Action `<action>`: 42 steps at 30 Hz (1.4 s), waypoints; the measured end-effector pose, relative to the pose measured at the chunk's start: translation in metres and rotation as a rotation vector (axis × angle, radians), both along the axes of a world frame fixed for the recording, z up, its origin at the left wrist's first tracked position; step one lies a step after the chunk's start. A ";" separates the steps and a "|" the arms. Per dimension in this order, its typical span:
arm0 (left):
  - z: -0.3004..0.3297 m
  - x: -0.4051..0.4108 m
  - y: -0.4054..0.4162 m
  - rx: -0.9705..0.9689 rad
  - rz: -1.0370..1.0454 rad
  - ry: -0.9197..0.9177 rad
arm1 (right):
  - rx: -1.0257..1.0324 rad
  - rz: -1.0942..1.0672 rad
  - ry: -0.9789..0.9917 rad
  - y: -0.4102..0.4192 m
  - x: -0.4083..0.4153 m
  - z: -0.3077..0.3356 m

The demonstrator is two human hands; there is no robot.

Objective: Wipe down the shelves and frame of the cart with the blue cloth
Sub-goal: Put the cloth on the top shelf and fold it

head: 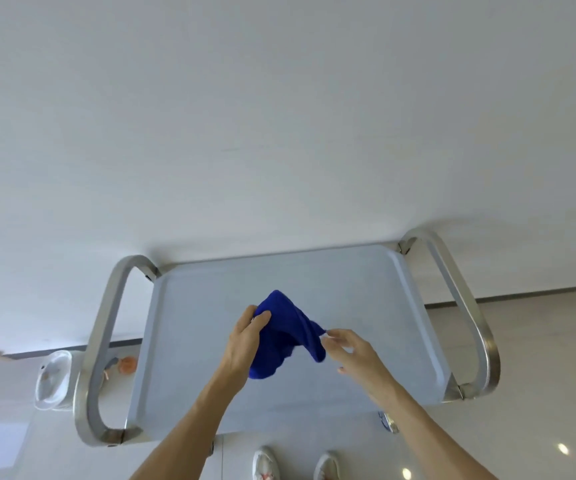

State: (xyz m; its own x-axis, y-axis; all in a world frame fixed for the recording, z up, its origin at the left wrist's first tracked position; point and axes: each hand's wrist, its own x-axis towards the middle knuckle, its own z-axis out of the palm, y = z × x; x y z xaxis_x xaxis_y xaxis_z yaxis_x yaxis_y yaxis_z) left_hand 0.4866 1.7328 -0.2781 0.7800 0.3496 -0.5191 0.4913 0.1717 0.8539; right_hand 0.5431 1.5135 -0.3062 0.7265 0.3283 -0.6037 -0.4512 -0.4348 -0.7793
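Observation:
A grey cart stands against the white wall, its pale top shelf (366, 299) seen from above. Curved steel handles close each end, the left frame loop (99, 341) and the right frame loop (466, 306). The blue cloth (288, 327) hangs bunched above the middle of the shelf. My left hand (245, 341) grips its upper left part with thumb and fingers curled. My right hand (352, 351) pinches the cloth's right corner with its fingertips; that hand is slightly blurred.
A white bin (52, 379) with a liner stands on the floor left of the cart. Small orange items (128, 364) lie beside the left frame. My white shoes (265, 462) show below the cart's near edge. Glossy tiled floor (539, 341) extends to the right.

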 end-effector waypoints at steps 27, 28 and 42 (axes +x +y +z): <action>0.078 -0.051 -0.014 -0.017 0.135 -0.264 | 0.345 0.152 -0.244 0.068 0.010 0.142; 0.083 -0.047 -0.018 -0.206 0.097 -0.280 | 0.315 0.191 -0.263 0.073 0.009 0.144; 0.091 -0.047 0.017 -0.773 0.140 -0.325 | 0.160 0.483 -0.539 0.093 -0.014 0.139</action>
State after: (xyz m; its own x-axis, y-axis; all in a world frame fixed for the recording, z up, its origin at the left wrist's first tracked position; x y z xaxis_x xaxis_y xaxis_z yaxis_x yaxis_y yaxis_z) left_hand 0.4396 1.7502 -0.1874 0.9074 0.0933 -0.4098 0.1729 0.8059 0.5663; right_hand 0.5289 1.6061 -0.1673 0.6613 0.7402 -0.1219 0.2247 -0.3505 -0.9092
